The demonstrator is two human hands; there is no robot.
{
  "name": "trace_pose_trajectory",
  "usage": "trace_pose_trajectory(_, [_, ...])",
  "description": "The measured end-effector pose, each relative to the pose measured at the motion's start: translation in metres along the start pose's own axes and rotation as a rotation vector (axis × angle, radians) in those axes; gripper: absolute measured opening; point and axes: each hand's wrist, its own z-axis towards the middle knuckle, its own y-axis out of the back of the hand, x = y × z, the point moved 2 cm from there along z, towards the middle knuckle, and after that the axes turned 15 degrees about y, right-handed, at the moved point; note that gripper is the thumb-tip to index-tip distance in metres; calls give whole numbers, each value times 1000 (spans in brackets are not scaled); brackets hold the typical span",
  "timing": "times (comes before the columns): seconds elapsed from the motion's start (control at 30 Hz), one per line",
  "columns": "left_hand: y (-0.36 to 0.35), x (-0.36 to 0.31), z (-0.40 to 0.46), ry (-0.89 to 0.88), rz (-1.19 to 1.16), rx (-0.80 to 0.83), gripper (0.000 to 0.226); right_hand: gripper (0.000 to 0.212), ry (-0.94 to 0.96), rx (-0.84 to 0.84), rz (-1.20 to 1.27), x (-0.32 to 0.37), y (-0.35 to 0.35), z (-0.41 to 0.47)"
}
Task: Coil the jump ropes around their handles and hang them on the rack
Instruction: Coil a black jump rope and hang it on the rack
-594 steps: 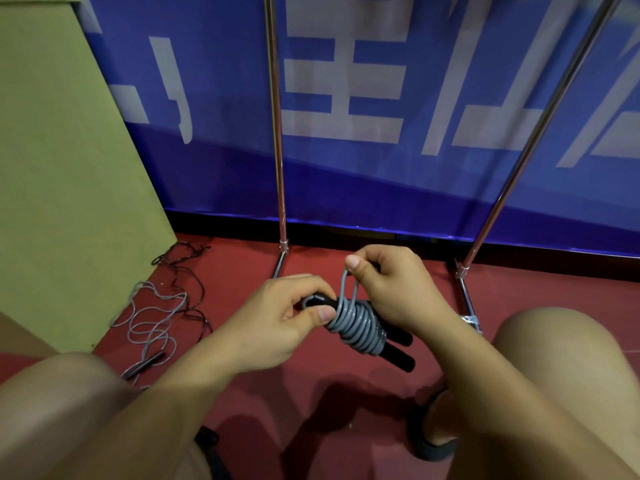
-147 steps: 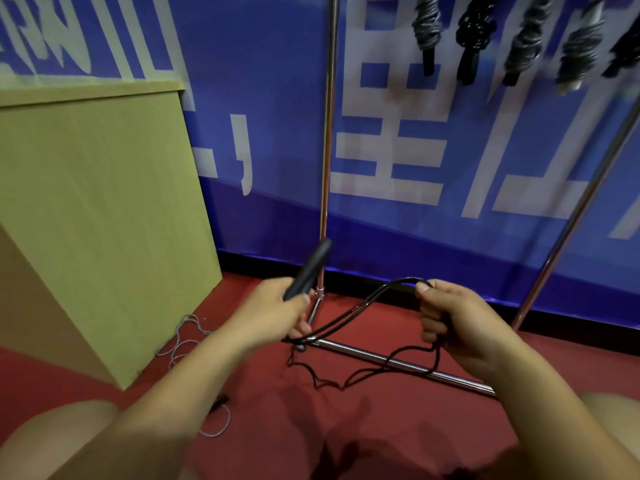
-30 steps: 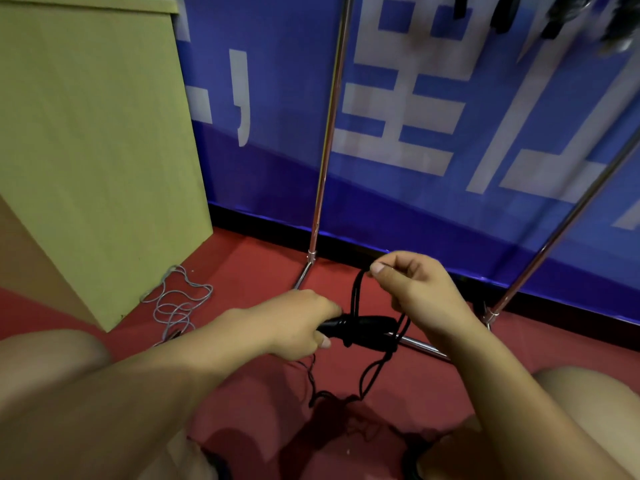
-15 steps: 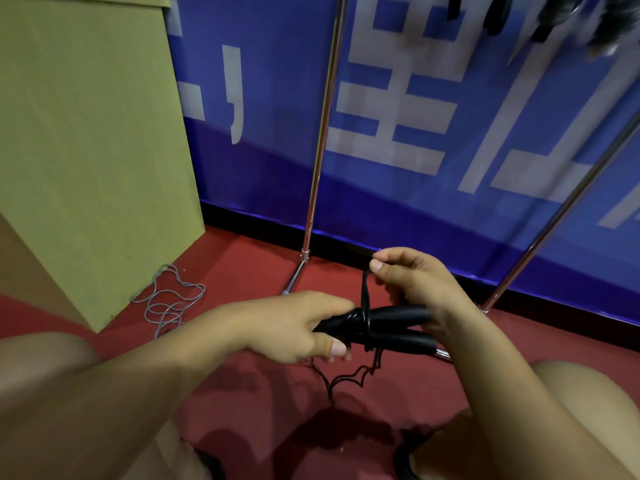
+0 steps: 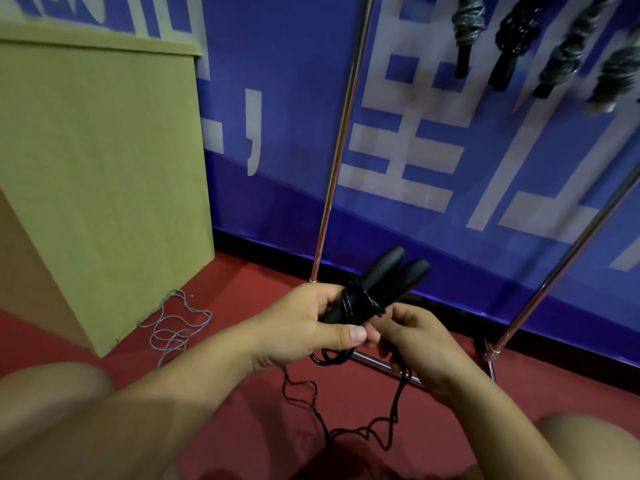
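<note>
My left hand (image 5: 304, 323) grips the two black handles (image 5: 384, 278) of a black jump rope, held side by side and pointing up to the right. A few turns of the black cord (image 5: 360, 301) wrap the handles near my fingers. My right hand (image 5: 419, 344) holds the cord just below the handles. The loose rest of the black rope (image 5: 374, 424) trails down onto the red floor. Several coiled ropes (image 5: 519, 36) hang at the top right by the chrome rack (image 5: 341, 143).
An uncoiled grey jump rope (image 5: 173, 327) lies on the red floor beside a tall yellow-green wooden box (image 5: 104, 168) on the left. A blue banner wall stands behind the rack. The rack's base bar (image 5: 377, 363) runs along the floor below my hands. My knees frame the bottom corners.
The handles have tilted from lying level to pointing up and right. My right hand has dropped from above the handles to below them, bringing the cord round. The view has risen.
</note>
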Motion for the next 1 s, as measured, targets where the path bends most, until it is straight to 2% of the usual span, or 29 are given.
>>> trace_pose_trajectory(0.07, [2,2,1,28,-68,-25,36,40,-7,25,-1,2,-2,-2])
trace_pose_trajectory(0.2, [3,1,2,64,-147,-57,22,61,40,12,-17,7,-3,-4])
trace_pose_trajectory(0.27, [4,0,2,96,-154,-91,19,64,58,-5,-26,10,-3,-4])
trace_pose_trajectory(0.4, [8,3,3,132,-124,-205,13,43,59,-25,3,10,-3,-4])
trace_pose_trajectory(0.47, [10,4,5,147,-111,-279,13,26,69,-20,-52,8,-3,-3])
trace_pose_trajectory(0.53, [12,6,7,149,-78,-339,11,20,63,-10,-144,5,0,-2])
trace_pose_trajectory(0.63, [13,7,10,151,-12,-383,7,33,62,-33,-378,1,6,-1])
trace_pose_trajectory(0.7, [15,8,12,158,43,-408,10,39,48,-59,-440,0,10,-1])
trace_pose_trajectory(0.83, [22,13,16,186,195,-486,8,31,91,-60,-459,4,12,-2])
trace_pose_trajectory(1.0, [32,19,17,265,618,-679,19,30,61,-27,-570,6,10,-7])
